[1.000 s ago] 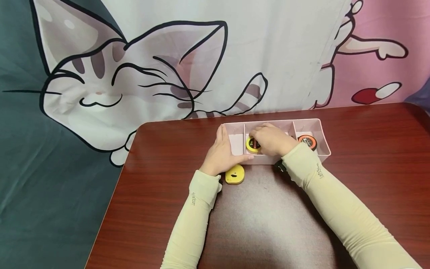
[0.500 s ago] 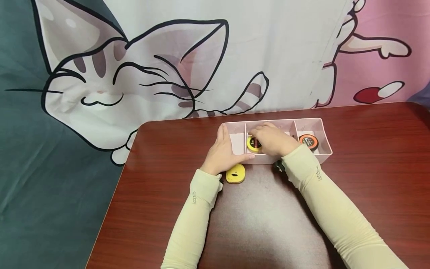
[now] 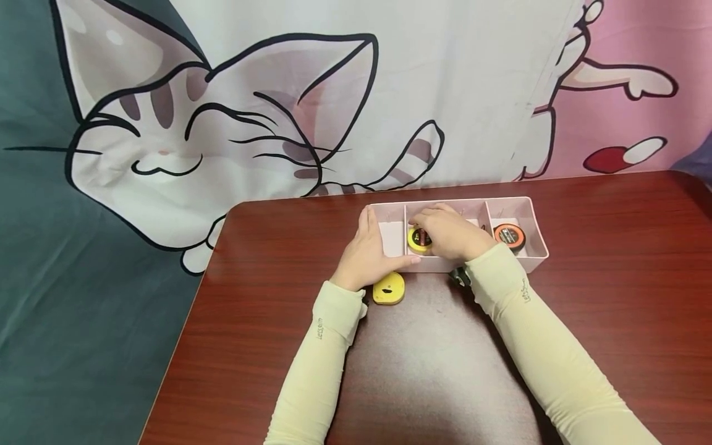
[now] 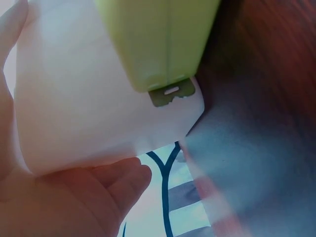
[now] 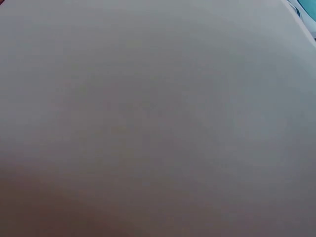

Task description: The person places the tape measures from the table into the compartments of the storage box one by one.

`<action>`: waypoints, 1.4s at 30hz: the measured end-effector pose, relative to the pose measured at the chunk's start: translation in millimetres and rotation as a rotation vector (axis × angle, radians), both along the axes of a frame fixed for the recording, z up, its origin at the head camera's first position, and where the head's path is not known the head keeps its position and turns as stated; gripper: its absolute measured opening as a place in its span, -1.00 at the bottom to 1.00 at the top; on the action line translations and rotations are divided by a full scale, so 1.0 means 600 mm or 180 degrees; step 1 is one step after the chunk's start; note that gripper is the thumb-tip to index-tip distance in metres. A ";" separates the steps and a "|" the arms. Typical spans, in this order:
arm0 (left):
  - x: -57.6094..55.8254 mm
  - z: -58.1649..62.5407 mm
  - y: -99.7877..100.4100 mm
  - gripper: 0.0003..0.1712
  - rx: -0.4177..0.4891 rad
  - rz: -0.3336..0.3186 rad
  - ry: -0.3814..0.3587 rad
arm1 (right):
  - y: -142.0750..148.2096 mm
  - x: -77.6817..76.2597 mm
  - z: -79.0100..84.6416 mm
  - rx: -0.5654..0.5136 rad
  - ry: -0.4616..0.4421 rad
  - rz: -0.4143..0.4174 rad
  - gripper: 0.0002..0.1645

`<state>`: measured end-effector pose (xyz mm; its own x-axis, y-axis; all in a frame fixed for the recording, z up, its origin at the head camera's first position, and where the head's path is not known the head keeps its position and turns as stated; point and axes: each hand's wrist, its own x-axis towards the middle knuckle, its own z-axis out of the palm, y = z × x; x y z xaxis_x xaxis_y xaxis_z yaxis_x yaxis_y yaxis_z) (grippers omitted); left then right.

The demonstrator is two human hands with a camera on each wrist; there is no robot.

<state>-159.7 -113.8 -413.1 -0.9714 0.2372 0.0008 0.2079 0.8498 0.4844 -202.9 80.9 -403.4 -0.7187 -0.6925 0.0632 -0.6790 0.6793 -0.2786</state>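
With little visibly changed, the left hand (image 3: pixel 366 254) still grips the pink, compartmented plastic box (image 3: pixel 436 265) while the right hand (image 3: pixel 452 233), grasp hidden, lingers by the round yellow-and-black tape measure (image 3: pixel 418 240), seemingly mid-handling.

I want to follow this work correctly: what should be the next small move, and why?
Perhaps lift the right grip from the pink tray: the yellow-rimmed tape measure already lies in its middle compartment, while the yellow tape measure lies outside and may come next. Whether that grip holds anything is hidden.
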 end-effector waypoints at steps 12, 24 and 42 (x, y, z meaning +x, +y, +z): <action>0.000 -0.003 -0.002 0.60 -0.0019 0.0035 -0.0062 | 0.003 -0.001 0.001 -0.0083 -0.0113 0.0012 -0.26; 0.000 0.002 -0.001 0.59 -0.0011 0.0024 -0.0048 | 0.007 0.005 0.028 -0.0396 -0.0359 -0.0127 -0.26; 0.002 0.003 -0.002 0.59 -0.0027 0.0001 -0.0092 | 0.005 0.030 0.063 -0.0531 -0.0229 -0.0075 -0.29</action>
